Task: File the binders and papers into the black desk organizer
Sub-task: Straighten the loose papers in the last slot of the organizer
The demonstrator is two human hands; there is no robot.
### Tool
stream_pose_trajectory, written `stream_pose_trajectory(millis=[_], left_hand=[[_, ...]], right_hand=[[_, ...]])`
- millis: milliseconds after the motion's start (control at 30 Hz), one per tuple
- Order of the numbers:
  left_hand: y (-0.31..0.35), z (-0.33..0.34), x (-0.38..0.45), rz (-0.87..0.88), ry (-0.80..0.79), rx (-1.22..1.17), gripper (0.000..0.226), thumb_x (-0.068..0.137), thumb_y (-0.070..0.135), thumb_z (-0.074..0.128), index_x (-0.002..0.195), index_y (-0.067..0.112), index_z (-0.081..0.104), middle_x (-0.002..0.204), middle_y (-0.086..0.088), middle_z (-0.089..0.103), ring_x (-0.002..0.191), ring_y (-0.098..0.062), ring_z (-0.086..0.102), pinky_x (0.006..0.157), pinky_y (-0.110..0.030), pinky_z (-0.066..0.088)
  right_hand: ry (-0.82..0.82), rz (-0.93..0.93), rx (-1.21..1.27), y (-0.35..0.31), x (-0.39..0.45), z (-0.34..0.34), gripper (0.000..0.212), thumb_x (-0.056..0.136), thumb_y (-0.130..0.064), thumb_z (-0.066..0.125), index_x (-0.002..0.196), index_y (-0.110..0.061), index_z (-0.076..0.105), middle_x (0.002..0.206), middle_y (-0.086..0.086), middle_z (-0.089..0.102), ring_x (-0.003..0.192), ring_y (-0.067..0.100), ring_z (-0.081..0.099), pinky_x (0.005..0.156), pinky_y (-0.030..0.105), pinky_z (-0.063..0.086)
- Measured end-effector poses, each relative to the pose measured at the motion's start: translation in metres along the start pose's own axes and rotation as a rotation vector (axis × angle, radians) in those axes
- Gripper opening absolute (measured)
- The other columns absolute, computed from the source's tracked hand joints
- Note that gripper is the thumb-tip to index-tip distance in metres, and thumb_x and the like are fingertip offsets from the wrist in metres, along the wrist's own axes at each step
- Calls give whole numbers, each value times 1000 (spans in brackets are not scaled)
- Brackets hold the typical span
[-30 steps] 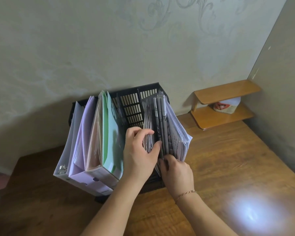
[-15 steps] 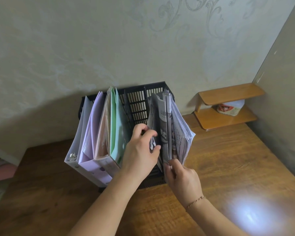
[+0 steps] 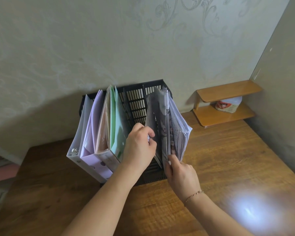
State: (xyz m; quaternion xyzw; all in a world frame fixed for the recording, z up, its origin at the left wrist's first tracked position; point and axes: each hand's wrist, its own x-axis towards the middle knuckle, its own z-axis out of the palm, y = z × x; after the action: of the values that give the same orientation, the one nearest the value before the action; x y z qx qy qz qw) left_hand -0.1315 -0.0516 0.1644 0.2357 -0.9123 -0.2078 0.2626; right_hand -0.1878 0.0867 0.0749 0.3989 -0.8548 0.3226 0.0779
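Note:
The black desk organizer [image 3: 136, 101] stands on the wooden desk against the wall. Its left slots hold a white ring binder [image 3: 82, 126], a lilac binder [image 3: 94, 123] and pink and green folders [image 3: 113, 120], all upright. A thick stack of printed papers [image 3: 174, 126] stands in the right slot, fanned out and leaning right. My left hand [image 3: 140, 145] pinches the leftmost sheets of the stack and pulls them left. Lower down, my right hand [image 3: 180, 174] grips the stack's bottom front corner. One slot between the folders and the papers shows bare black lattice.
A small two-tier wooden shelf [image 3: 226, 103] sits in the far right corner with a white jar [image 3: 228, 103] on its lower tier. The wooden desk [image 3: 228, 159] spreads to the right and front. Pink items [image 3: 2, 172] lie past the desk's left edge.
The view has shifted, so the organizer appears further right. My left hand has parted the left sheets from the stack, widening a gap. My right hand has stayed at the bottom corner.

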Motion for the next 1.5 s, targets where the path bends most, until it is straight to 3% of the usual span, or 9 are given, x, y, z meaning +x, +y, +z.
stream_pose_trajectory(millis=[233,467,633,767,1033,1133,1267,1400,1500], left_hand=[[3,-1,5,-13,5,-55,16,77,0,65,87,11,68,89,2,53,71,-13,54,67,-21,44],[-1,-3,-3,8,20,-67,10,82,9,64,89,16,66,92,7,52,74,-5,50,64,-4,37],[1,-1,-3,20,68,-88,7,82,12,67,88,17,66,93,7,53,77,-5,52,69,-1,37],[0,5,-7,-17,114,-137,11,79,7,69,87,15,67,94,3,56,81,-3,53,76,-2,37],[-9,10,-16,-49,196,-174,20,75,2,73,91,11,65,100,-1,54,90,-3,49,85,1,34],[-10,13,-21,-56,198,-193,26,74,2,73,96,11,63,104,-2,53,96,-3,49,89,0,33],[-6,16,-28,-37,195,-229,47,76,0,71,119,11,55,113,-2,54,106,-2,48,95,-3,33],[-5,19,-33,-159,176,-336,62,80,5,70,131,20,38,107,7,55,94,1,51,82,2,36],[-10,20,-34,-207,152,-326,61,84,8,67,132,24,34,105,9,55,93,-2,52,78,-1,38]], right_hand=[[105,-77,-37,-13,18,0,11,87,-16,54,77,-12,57,51,0,55,32,23,46,28,25,31],[-84,29,-124,-3,4,10,22,79,-26,70,75,-17,50,51,-1,57,34,25,52,33,22,26],[72,113,56,-12,12,-9,27,92,-37,48,108,-16,54,58,-1,63,45,25,59,37,31,44],[31,317,72,-26,32,-7,60,92,-48,46,139,-14,33,82,12,69,72,36,65,55,35,46],[-34,379,84,-41,43,-13,52,83,-56,51,121,-21,44,82,6,67,76,30,64,60,33,49],[-86,417,-3,-38,46,-11,43,88,-47,49,118,-18,43,85,9,66,78,33,64,58,32,45],[-223,479,-143,-37,54,-3,20,92,-35,46,88,-15,47,86,9,65,79,33,64,57,31,45],[-273,462,-203,-39,51,4,13,93,-18,44,84,-14,53,75,6,61,71,30,64,58,34,53],[-142,319,-213,-38,32,0,21,85,-16,56,69,-17,41,56,3,55,51,29,58,36,23,22]])
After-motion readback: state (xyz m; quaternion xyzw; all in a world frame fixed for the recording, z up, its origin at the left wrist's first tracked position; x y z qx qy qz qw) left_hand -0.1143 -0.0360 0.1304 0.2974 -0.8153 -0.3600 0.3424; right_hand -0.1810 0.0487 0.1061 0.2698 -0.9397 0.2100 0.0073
